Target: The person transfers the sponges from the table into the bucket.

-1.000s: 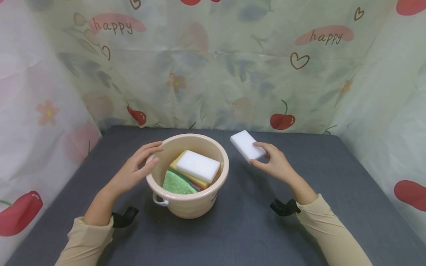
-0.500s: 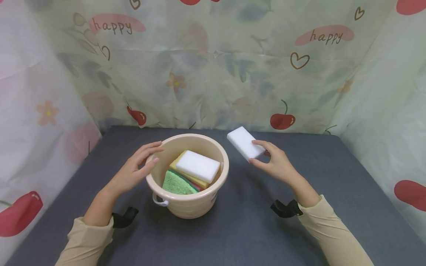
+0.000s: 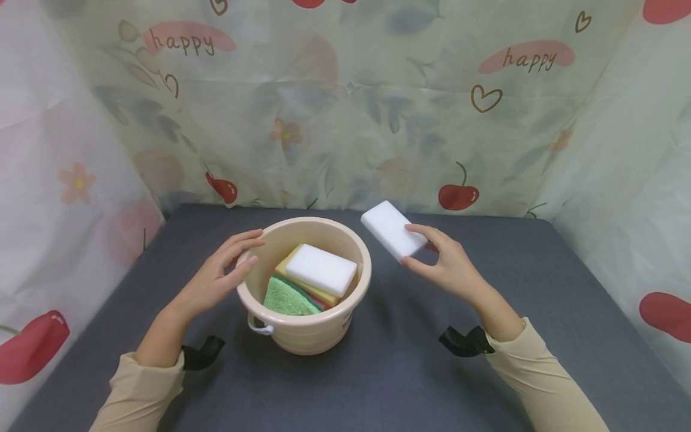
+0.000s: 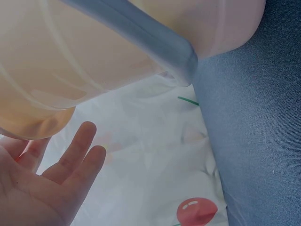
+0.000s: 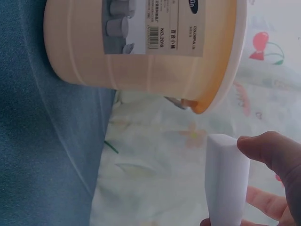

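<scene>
A cream bucket (image 3: 308,336) stands on the dark table, left of the middle in the head view. My left hand (image 3: 218,273) rests at its left rim, fingers fairly straight and spread; the left wrist view shows fingers (image 4: 77,153) by the rim. Just right of the bucket and higher than its rim, my right hand (image 3: 450,267) pinches a white melamine sponge (image 3: 390,229) between thumb and fingers, tilted. Inside the bucket, another white sponge (image 3: 321,269) lies on a yellow sponge (image 3: 282,264). Beside these is a green sponge (image 3: 288,297), with a bit of pink showing.
A pale handle (image 3: 261,329) hangs on the bucket's left side. A printed label (image 5: 155,28) faces right on the bucket wall. The dark table (image 3: 399,384) ends at a patterned curtain (image 3: 345,120) behind and at both sides. Black straps (image 3: 466,341) hang at the wrists.
My right hand has brought the white sponge slightly left and up, nearer the bucket's rim. The left hand, the bucket and its contents have stayed put.
</scene>
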The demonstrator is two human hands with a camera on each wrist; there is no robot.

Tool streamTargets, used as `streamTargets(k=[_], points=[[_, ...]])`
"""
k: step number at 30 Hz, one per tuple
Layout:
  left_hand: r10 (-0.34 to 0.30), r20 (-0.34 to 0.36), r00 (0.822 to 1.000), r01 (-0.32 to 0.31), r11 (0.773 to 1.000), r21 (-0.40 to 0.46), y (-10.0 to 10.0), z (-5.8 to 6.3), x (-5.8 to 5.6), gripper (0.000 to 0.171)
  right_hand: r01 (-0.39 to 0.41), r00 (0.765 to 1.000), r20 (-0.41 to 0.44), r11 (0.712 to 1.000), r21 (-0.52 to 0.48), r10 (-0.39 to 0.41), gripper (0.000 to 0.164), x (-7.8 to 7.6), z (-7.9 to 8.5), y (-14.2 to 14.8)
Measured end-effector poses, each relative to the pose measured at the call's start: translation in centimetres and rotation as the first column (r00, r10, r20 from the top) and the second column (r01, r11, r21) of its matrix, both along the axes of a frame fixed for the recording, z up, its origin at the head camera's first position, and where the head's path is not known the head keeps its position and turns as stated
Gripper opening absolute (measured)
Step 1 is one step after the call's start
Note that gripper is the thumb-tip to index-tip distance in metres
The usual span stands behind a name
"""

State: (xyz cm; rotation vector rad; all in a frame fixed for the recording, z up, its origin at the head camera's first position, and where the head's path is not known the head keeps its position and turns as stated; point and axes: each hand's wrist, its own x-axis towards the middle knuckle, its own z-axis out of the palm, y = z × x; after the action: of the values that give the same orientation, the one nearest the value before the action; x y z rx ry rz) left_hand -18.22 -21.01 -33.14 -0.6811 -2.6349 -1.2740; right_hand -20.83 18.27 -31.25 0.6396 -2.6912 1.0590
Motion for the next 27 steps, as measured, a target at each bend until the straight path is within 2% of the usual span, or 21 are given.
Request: streamTargets(k=[15, 27], points=[[-0.008, 0.013, 1.000, 0.008, 1.000, 0.018, 0.0, 0.0, 0.0, 0.036, -0.028, 0.999, -0.038, 0.999, -0.020, 0.028, 0.055, 0.8, 0.9, -0.7], [-0.015, 0.012, 1.000, 0.015, 1.000, 0.015, -0.1, -0.1, 0.0, 0.036, -0.099, 0.991, -0.092, 0.994, -0.048, 0.095, 0.050, 1.8, 1.5, -2.0]])
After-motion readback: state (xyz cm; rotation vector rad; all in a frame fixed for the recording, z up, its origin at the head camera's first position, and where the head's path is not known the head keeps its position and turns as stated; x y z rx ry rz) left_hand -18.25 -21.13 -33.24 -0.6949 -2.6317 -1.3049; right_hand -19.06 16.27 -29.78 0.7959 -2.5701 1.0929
